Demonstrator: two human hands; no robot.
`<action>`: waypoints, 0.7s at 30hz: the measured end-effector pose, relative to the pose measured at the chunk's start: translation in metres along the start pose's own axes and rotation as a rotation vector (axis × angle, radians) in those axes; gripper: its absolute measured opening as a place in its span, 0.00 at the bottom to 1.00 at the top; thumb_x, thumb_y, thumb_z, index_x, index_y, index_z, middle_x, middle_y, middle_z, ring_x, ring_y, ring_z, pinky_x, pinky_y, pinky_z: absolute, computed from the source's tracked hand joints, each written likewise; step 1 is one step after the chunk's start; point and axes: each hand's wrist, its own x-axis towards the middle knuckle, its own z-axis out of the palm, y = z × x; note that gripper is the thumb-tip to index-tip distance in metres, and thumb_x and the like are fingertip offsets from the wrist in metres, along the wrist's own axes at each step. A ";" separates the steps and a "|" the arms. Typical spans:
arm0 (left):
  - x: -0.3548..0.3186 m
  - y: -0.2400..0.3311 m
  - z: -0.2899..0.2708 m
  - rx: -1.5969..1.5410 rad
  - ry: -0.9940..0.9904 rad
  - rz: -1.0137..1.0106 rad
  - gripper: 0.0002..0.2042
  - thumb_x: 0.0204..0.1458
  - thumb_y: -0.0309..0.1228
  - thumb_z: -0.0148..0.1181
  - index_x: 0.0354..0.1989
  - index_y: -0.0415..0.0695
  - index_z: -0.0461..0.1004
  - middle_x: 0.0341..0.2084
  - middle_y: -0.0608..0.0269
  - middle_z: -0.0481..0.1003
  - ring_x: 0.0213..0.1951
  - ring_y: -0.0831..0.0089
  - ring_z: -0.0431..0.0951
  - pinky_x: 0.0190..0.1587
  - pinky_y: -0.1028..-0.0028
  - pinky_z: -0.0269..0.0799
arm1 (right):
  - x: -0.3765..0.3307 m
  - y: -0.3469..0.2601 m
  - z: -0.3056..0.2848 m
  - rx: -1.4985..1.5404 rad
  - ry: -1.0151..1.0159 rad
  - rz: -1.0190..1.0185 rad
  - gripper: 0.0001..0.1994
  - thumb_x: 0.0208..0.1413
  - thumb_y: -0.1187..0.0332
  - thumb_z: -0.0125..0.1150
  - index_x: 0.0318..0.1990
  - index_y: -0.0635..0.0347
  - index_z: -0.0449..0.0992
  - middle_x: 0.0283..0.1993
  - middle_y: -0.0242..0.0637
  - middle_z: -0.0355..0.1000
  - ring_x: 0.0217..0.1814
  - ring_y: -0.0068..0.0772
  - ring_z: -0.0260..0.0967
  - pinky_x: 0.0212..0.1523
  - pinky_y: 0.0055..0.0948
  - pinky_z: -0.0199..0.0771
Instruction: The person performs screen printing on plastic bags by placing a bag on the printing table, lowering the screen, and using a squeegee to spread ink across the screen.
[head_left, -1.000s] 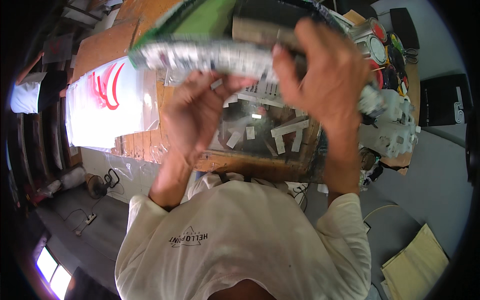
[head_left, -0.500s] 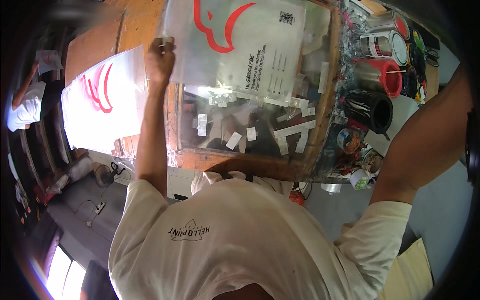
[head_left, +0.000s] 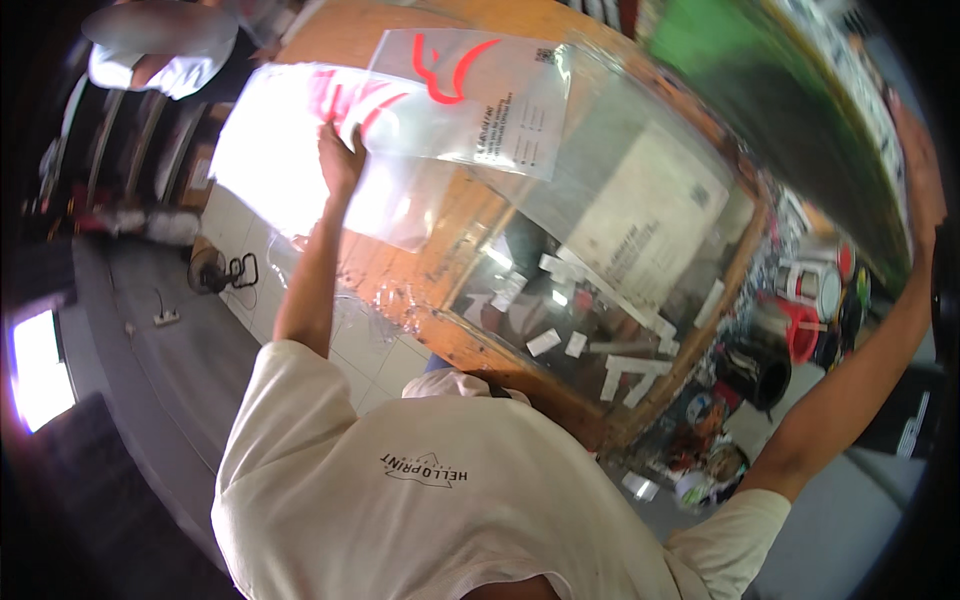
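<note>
My left hand [head_left: 342, 160] is at the lower left corner of a clear plastic bag [head_left: 520, 110] with a red curved print and black lettering; its thumb and fingers appear to pinch that corner. The bag overlaps a bright stack of similar printed plastic bags [head_left: 270, 140]. At the far right, my right hand [head_left: 918, 165] grips the outer edge of a tilted screen-printing frame [head_left: 895, 150] with green mesh. On the glass-topped wooden table lies a pale printed sheet [head_left: 640, 230] under a clear film, with several white tape pieces [head_left: 545, 342] around it.
Paint cans [head_left: 808, 285], a red pot [head_left: 800, 330] and a black pot [head_left: 755, 372] crowd the table's right side. Another person [head_left: 170, 65] is at the upper left. A fan [head_left: 208, 270] stands on the floor beside a grey surface [head_left: 140, 330].
The printed bag has moved left off the glass and over the stack along with my left hand. The screen frame and my right hand have come into view. The view has turned.
</note>
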 end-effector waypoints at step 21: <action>-0.179 0.289 0.023 -0.117 -0.610 0.642 0.36 0.62 0.54 0.43 0.74 0.47 0.46 0.74 0.46 0.41 0.74 0.47 0.34 0.71 0.40 0.29 | -0.069 -0.133 0.002 -0.008 0.218 0.057 0.29 0.64 0.47 0.49 0.22 0.64 0.77 0.16 0.34 0.67 0.19 0.27 0.62 0.26 0.35 0.63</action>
